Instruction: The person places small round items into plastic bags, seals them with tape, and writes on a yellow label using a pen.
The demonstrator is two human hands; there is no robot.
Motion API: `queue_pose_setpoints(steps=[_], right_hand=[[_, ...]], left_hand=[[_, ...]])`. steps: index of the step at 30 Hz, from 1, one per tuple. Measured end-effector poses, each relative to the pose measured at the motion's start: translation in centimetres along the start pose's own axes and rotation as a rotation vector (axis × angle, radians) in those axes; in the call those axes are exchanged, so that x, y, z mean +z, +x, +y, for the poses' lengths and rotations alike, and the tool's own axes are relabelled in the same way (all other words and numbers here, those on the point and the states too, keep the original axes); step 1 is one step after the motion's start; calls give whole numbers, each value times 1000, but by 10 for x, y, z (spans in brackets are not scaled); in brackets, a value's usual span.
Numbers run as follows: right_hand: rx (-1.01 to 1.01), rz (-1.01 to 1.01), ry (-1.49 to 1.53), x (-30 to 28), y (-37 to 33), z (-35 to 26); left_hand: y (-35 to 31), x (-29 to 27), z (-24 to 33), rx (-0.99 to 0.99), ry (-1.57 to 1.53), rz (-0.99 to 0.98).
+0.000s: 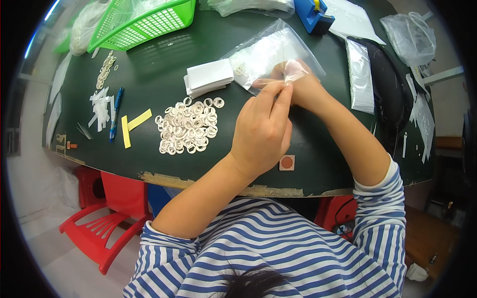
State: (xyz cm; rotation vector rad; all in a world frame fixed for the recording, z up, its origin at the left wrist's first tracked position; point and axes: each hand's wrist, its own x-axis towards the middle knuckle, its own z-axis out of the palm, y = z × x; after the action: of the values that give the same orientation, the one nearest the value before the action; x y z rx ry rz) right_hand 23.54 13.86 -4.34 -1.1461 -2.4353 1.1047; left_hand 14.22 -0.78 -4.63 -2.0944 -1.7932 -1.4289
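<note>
My left hand point(263, 124) is closed, with thumb and fingertips pinching the near edge of a clear plastic bag point(303, 47). My right hand point(300, 87) is at the same edge, its fingers bent about the bag and partly covered by shiny film; whether they are inside or behind it I cannot tell. Through the bag show white sheets and a few small rings near its left side. Just left of the bag lies a stack of white cards point(211, 77). A heap of small off-white rings point(186, 126) sits left of my left hand.
A green basket point(149, 30) stands at the far left, a blue tape dispenser point(314, 15) at the back. Yellow strips point(133, 126), a blue pen point(115, 114) and white strips point(101, 107) lie left. A black case point(390, 84) and a clear-wrapped stack point(359, 77) are right.
</note>
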Motion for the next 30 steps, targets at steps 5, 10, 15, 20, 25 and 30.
queue_pose_setpoints(steps=[5,10,15,20,25,30], right_hand=[[-196,224,-460,10,-15,-2],[-120,227,-393,20,-12,-6],[-176,308,-435,24,-15,3],[-79,116,-384,-5,-52,15],[225,147,114,-32,-88,30],[446,5,885,-46,-93,29]], left_hand=[[-2,-2,1,47,68,11],[-2,3,-2,56,64,28],[-2,1,0,52,63,-5],[0,-13,-4,82,29,-179],[11,-30,-25,139,17,-213],[15,-28,-17,153,183,-269]])
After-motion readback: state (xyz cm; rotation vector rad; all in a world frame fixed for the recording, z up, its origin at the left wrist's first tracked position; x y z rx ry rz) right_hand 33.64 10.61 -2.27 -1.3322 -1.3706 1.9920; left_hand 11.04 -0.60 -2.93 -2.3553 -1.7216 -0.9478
